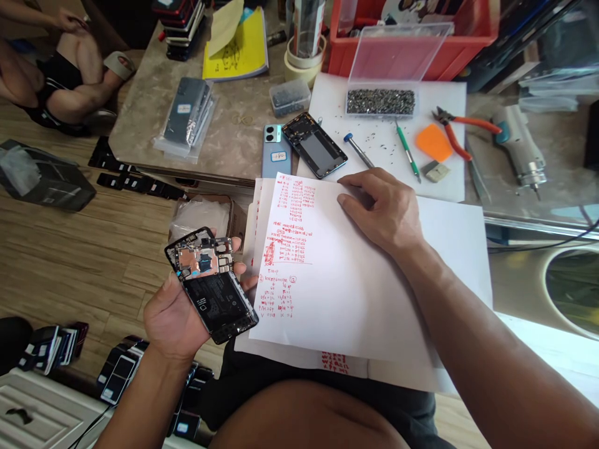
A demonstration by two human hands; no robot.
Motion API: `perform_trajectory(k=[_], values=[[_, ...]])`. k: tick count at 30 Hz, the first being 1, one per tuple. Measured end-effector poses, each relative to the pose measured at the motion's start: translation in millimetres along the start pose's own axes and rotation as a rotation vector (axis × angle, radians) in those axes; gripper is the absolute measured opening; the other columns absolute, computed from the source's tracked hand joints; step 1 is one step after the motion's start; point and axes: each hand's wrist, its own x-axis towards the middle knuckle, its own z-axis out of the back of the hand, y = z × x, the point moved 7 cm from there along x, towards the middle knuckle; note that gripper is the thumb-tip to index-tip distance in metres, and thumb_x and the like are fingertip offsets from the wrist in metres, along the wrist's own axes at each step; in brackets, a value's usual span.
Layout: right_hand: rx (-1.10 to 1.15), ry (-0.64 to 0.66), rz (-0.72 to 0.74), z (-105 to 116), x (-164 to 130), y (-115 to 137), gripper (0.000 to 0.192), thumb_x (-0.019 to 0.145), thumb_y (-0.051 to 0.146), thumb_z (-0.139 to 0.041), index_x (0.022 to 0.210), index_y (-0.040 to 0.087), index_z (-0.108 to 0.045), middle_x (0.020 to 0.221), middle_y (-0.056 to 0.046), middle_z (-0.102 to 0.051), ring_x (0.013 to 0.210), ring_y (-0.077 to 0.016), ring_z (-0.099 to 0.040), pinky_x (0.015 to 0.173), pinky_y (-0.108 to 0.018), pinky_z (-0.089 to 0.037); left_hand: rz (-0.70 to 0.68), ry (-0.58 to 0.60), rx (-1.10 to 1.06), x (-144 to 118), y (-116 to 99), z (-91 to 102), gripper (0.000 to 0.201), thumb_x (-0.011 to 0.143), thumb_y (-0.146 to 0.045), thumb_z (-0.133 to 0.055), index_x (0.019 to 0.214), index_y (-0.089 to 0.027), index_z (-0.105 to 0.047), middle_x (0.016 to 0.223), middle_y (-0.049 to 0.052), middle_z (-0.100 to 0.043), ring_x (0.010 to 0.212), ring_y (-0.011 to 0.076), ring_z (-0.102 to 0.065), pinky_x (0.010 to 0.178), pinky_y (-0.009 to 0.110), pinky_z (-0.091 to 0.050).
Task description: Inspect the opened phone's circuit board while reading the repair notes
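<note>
- Wood-plank flooring runs along the left side of the room, with a low stone-topped table standing on it and a white sheet of paper spread over the table's right half.
- Beyond the table's far left corner another person's bare legs are folded on the floor.
- On the floor near the seated person's left side, rows of phones lie packed together, more of them at the far left edge.
- A clear plastic box sits open on the white sheet, lid tipped up, its tray filled with small dark screws.
- A smaller clear tub just left of it also holds dark bits; I cannot tell exactly what.
- A red crate stands behind the box; its contents are mostly hidden.
- Between the containers and the person lie a light-blue phone back, an opened phone frame, a screwdriver, a green tool, an orange pick and red-handled pliers.
- The left hand is curled around an opened phone, circuit board and battery facing up, held above the floor just left of the papers.
- The right hand lies flat, fingers loosely spread, pressing on a page of red handwriting that rests on the person's lap and the table edge.
</note>
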Motion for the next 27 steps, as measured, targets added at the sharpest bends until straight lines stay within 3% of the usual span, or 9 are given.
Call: perform_trajectory(k=[6,11,18,27], values=[[-0.001,0.010,-0.008,-0.1,0.2,0.3,0.026,0.093,0.037,-0.066,0.113,0.031,-0.082,0.113,-0.008,-0.082,0.096,-0.0344,-0.078,0.086,-0.056,-0.064,-0.030,-0.012,0.007,1.0,-1.0,-3.1,0.081,0.081,-0.038,-0.095,0.156,-0.039,-0.065,0.151,0.012,-0.074,0.109,0.0360,-0.083,0.103,0.063,-0.067],[-0.002,0.007,-0.002,0.0,0.3,1.0,0.026,0.093,0.036,-0.065,0.113,0.031,-0.082,0.113,-0.009,-0.082,0.097,-0.0349,-0.078,0.087,-0.056,-0.064,-0.006,0.028,0.008,0.8,0.1,-1.9,0.075,0.084,-0.039,-0.094,0.154,-0.038,-0.066,0.153,0.011,-0.073,0.115,0.0355,-0.082,0.108,0.063,-0.063],[-0.016,0.007,0.006,-0.3,0.1,0.4,0.026,0.094,0.037,-0.064,0.113,0.032,-0.082,0.113,-0.008,-0.082,0.097,-0.0350,-0.078,0.086,-0.056,-0.064,-0.009,0.006,0.005,0.5,1.0,1.2,0.082,0.087,-0.039,-0.089,0.162,-0.042,-0.057,0.160,0.012,-0.067,0.115,0.0374,-0.081,0.109,0.067,-0.062],[-0.009,0.010,0.002,-0.2,0.5,0.4,0.026,0.094,0.036,-0.065,0.113,0.031,-0.082,0.113,-0.009,-0.082,0.097,-0.0347,-0.077,0.088,-0.056,-0.064,0.003,0.039,-0.001,0.0,0.9,-0.2,0.080,0.088,-0.039,-0.089,0.162,-0.041,-0.057,0.162,0.012,-0.065,0.118,0.0363,-0.080,0.112,0.065,-0.061]])
